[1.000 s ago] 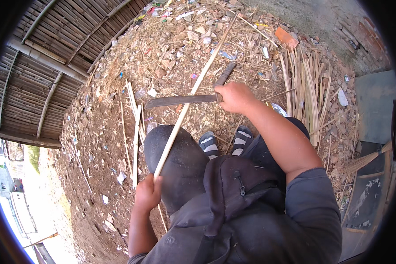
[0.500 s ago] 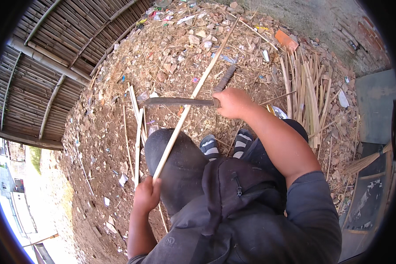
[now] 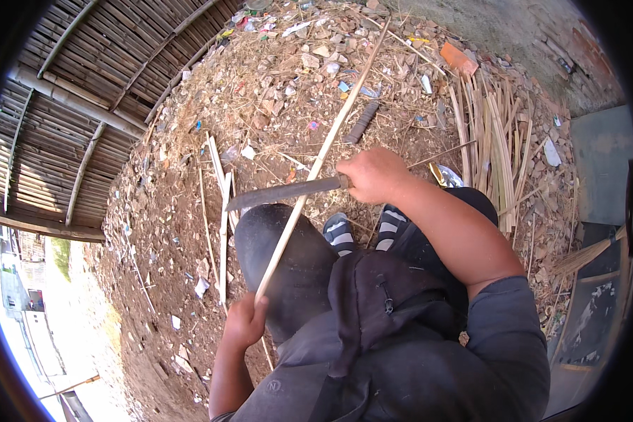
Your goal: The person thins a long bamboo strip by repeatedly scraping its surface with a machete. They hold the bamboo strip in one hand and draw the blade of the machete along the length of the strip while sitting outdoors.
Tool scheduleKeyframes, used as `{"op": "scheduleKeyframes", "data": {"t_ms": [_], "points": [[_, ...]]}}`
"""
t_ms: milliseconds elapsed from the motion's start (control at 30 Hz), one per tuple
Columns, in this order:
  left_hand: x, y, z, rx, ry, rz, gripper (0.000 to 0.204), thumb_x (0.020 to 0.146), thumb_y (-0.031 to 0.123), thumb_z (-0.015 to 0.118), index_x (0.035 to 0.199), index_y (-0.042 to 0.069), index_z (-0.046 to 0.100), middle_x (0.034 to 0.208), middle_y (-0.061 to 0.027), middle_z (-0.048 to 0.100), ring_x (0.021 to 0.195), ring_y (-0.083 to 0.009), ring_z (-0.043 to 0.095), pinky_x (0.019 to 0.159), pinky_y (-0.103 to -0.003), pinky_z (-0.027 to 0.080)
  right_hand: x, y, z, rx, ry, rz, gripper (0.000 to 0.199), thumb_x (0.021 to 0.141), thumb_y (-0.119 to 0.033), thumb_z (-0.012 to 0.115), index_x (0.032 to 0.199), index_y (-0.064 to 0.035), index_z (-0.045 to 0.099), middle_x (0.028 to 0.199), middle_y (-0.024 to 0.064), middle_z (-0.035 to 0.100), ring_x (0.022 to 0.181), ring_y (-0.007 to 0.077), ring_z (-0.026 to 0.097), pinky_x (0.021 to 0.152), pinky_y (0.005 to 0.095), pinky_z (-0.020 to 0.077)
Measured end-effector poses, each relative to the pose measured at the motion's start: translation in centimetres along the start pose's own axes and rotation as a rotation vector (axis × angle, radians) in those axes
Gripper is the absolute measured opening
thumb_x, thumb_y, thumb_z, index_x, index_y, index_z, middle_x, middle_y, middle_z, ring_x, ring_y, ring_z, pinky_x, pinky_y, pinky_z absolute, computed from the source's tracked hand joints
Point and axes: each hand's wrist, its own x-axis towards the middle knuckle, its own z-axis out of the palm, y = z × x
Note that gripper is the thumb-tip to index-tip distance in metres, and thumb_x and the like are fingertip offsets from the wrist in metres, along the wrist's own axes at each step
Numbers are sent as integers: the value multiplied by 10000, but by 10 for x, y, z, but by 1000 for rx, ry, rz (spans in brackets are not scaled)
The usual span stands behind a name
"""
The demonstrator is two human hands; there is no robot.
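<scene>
The pale strip (image 3: 328, 146) extends diagonally in front of the seated person. Its lower end is at the left hand, its middle section passes over the left knee (image 3: 260, 235), and its far end points toward the upper part of the view, above the littered ground (image 3: 162, 246).

The left hand (image 3: 245, 322) is closed around the lower end of the strip, with the thumb on the side facing the body. The right hand (image 3: 376, 174) is closed in a fist around the handle end of the long knife (image 3: 278, 193); most of its fingers are hidden from view. The blade points left and crosses the strip just beyond the left knee. Contact between cutting edge and strip cannot be confirmed from this angle.

A dark ridged rod (image 3: 363, 122) lies on the ground just beyond the right hand. Two socked feet in sandals (image 3: 340, 235) rest between the knees. A shiny packet (image 3: 443, 176) lies near the right knee (image 3: 475, 204).

Loose strips (image 3: 224, 239) lie to the left of the left knee. A larger pile of strips (image 3: 496, 144) lies to the right, with an orange piece (image 3: 458, 58) near its far end. A slatted screen (image 3: 84, 91) borders the upper left; a rough wall (image 3: 499, 32) borders the upper right.
</scene>
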Motion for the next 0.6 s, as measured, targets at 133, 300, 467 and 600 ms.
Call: {"op": "scheduleKeyframes", "data": {"t_ms": [133, 300, 467, 600], "points": [[-9, -6, 1, -57, 11, 5, 345, 1018, 289, 528, 844, -8, 547, 677, -257, 593, 671, -470, 614, 590, -517, 454, 5, 10, 8, 19, 14, -36, 128, 734, -191, 682, 847, -142, 645, 736, 103, 673, 739, 353, 683, 658, 505, 535], [-7, 1, -2, -132, -15, -40, 372, 1030, 306, 512, 836, -10, 546, 672, -257, 589, 657, -455, 611, 587, -504, 450, 14, 33, -2, -2, 27, 169, 171, 744, -207, 689, 901, -143, 669, 788, 130, 684, 795, 370, 685, 682, 512, 533], [-13, -9, 3, -138, -21, -73, 410, 1044, 326, 484, 822, -13, 548, 673, -235, 588, 633, -415, 607, 587, -487, 448, 8, -3, 5, 37, 19, -25, 138, 737, -203, 701, 839, -150, 625, 739, 91, 661, 747, 349, 684, 660, 497, 534], [-20, -23, 6, -153, -41, -29, 417, 1049, 334, 470, 840, -15, 564, 679, -220, 589, 634, -386, 603, 599, -472, 454, 13, 45, 16, 65, 116, -55, 101, 740, -184, 690, 789, -145, 610, 717, 82, 652, 720, 338, 680, 644, 489, 529]]}}
